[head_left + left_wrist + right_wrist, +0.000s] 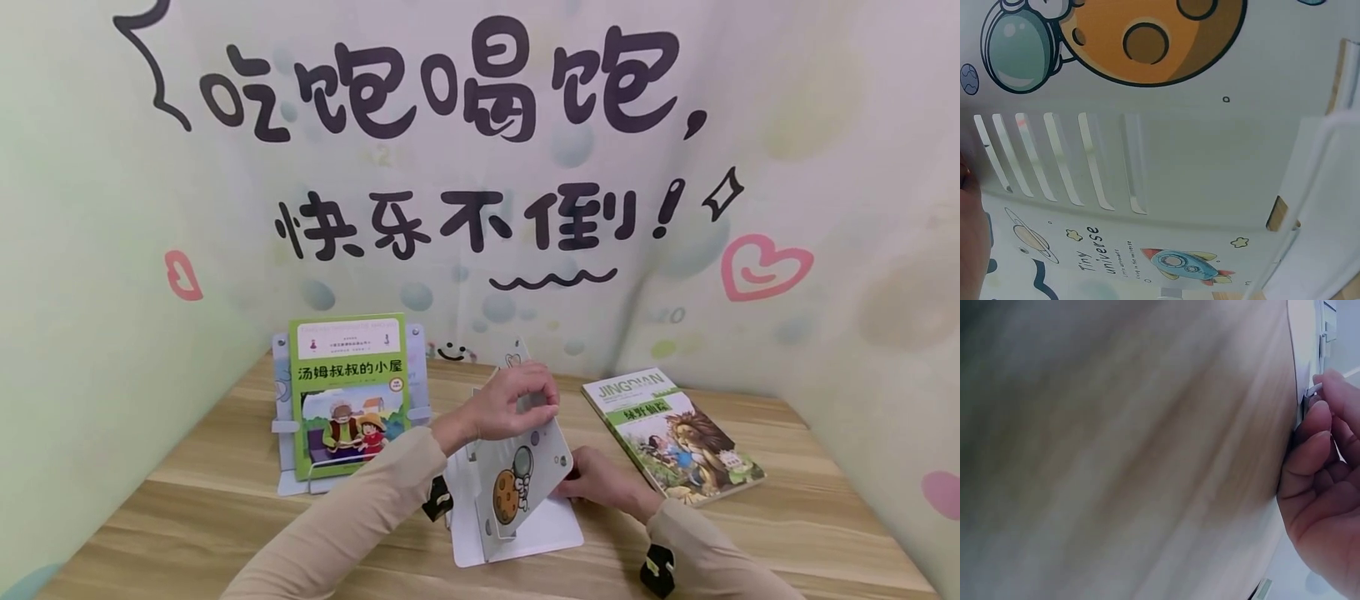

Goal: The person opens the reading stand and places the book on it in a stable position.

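A white book stand (536,475) with an astronaut and planet print stands tilted on its flat base in the head view. My left hand (510,404) reaches across its upright panel, fingers and thumb curled at the upper edge. In the left wrist view, the printed panel (1185,162) with its row of slots fills the picture, and part of the hand shows at the left border. Low on the stand's right side is my right hand (603,483), partly behind the panel. The right wrist view shows its fingertips (1319,419) pinching a thin white part of the stand.
To the left, a second book stand (287,454) holds a green-bordered book (352,396) upright. Another book (675,437) with a lion on its cover lies flat on the wooden table (225,533) at the right. A printed cloth wall (450,317) rises behind the table.
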`<state>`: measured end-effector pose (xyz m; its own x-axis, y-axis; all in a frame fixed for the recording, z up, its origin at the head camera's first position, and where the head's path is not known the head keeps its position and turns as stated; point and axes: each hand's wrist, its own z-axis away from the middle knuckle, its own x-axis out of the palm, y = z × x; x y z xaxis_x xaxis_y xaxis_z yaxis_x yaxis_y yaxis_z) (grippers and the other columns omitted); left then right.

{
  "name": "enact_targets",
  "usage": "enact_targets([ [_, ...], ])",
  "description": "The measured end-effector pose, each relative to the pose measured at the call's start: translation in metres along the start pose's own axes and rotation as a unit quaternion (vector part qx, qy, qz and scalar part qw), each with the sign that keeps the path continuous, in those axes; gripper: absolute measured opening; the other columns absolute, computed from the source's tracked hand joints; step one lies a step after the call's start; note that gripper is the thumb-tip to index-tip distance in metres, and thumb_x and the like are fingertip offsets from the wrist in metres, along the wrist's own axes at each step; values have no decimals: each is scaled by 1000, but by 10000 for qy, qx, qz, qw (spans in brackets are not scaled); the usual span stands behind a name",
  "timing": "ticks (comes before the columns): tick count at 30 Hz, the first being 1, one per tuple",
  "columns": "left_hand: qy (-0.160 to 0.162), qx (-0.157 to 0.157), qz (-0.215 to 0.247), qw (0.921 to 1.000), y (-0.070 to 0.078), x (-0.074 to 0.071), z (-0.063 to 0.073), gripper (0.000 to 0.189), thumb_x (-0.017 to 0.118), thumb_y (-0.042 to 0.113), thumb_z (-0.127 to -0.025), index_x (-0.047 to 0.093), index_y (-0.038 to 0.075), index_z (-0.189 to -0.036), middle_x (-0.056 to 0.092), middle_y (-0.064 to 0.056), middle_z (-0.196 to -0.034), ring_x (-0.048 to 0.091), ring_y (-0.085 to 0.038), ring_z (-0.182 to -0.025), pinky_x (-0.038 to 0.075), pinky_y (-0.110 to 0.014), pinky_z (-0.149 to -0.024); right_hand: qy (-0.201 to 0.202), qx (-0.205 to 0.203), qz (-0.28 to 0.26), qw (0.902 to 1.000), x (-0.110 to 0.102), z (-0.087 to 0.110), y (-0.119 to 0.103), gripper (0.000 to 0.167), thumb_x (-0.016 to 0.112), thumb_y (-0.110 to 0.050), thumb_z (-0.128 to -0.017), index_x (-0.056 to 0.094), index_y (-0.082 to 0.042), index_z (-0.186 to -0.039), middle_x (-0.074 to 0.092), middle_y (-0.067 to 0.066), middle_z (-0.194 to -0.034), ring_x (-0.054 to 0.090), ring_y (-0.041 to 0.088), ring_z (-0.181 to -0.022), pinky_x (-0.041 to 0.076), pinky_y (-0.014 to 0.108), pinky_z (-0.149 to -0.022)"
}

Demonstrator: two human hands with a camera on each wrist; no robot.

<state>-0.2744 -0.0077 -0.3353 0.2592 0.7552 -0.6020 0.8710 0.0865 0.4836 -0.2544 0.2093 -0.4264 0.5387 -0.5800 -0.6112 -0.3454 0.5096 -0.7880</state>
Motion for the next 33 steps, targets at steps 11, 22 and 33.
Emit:
enact_targets([
  [11,-123,61,36,9999,0,4,-2,3,59,11,-84,61,10,-82,61,-1,-83,51,-9,-86,45,-20,-80,-156,-110,-11,9998,-1,3,1,20,69,-11,-84,68,0,-100,68,4,-83,51,3,-64,40,17,-58],
  [22,-142,72,-71,9998,-1,8,-4,4,58,13,-85,61,10,-83,61,0,-84,50,-9,-86,45,-18,-79,-289,-121,168,9994,-3,3,0,28,68,-12,-85,64,-3,-111,69,8,-103,55,6,-83,44,20,-77],
  [33,-136,0,-44,9999,-4,15,-4,5,58,13,-86,60,10,-83,61,0,-85,50,-10,-85,44,-19,-79,-114,-271,152,9995,-1,3,2,29,70,-11,-83,64,0,-109,69,12,-101,57,4,-83,46,20,-76],
])
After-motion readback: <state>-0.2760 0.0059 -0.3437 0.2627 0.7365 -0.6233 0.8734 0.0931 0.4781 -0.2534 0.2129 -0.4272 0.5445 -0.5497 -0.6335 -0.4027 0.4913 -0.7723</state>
